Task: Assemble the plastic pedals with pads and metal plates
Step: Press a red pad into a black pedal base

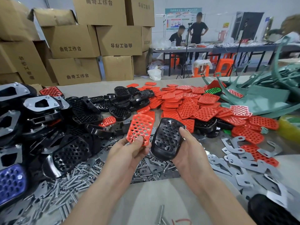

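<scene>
The stacked cardboard boxes (70, 49) carry the black print "曲奇工作台". On one box (121, 45) the same print stands upside down. The wall poster (183, 17) and the red handwriting on the table (180, 222) are too unclear to read.

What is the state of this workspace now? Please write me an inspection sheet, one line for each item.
Surface: beige table, mostly covered with parts.
Job's things: one red pad and one black pedal in hand, not yet fitted together; heaps of red pads, black pedals, metal plates and bolts; pedals with plates already on at the left.
Clutter: green plastic frames, yellow tape roll, one blue pedal.
Grippers: left hand pinches the red pad; right hand holds the black pedal.
Cables: nothing seen.
Surroundings: stacked cartons, two people at a far table, a tripod.
</scene>
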`<state>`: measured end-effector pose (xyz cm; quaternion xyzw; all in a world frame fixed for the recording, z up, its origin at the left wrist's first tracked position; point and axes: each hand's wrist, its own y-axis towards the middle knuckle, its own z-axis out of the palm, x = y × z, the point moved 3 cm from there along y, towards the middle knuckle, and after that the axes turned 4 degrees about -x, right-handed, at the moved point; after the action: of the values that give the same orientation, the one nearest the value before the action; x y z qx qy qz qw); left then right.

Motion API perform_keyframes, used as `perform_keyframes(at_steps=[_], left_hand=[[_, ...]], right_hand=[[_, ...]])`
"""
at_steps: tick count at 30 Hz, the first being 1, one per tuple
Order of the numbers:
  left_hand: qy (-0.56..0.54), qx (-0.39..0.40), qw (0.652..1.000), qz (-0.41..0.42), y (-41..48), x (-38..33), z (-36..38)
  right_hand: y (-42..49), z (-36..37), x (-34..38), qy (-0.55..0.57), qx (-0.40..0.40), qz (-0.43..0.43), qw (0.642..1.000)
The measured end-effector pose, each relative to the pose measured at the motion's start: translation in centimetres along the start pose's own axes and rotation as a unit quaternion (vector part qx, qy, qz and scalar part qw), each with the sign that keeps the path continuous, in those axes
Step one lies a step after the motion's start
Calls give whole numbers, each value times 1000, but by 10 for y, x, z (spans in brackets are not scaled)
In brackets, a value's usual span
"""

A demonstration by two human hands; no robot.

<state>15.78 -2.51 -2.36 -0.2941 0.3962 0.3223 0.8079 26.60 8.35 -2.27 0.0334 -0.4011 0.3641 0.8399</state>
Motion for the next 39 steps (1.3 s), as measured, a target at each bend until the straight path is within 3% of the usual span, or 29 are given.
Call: perform_keyframes(at_steps=[17, 26, 29, 31, 33, 35, 39], left_hand=[[90, 56, 994, -13, -15, 20, 17], [79, 66, 995, -13, -16, 24, 23], [153, 59, 986, -16, -16, 22, 23], [251, 26, 967, 23, -16, 17, 18], [371, -33, 920, 122, -14, 6, 9], [424, -64, 876, 223, -13, -6, 3], [377, 12, 896, 235, -12, -6, 8]], right_hand=[[10, -4, -7, -30, 30, -14, 999], [11, -12, -13, -169, 37, -101, 980], [10, -11, -13, -218, 29, -147, 964], [11, -12, -12, -241, 24, -167, 956], [11, -13, -12, -249, 22, -176, 952], [10, -13, -11, -254, 21, -181, 950], [5, -7, -12, -285, 53, -185, 939]])
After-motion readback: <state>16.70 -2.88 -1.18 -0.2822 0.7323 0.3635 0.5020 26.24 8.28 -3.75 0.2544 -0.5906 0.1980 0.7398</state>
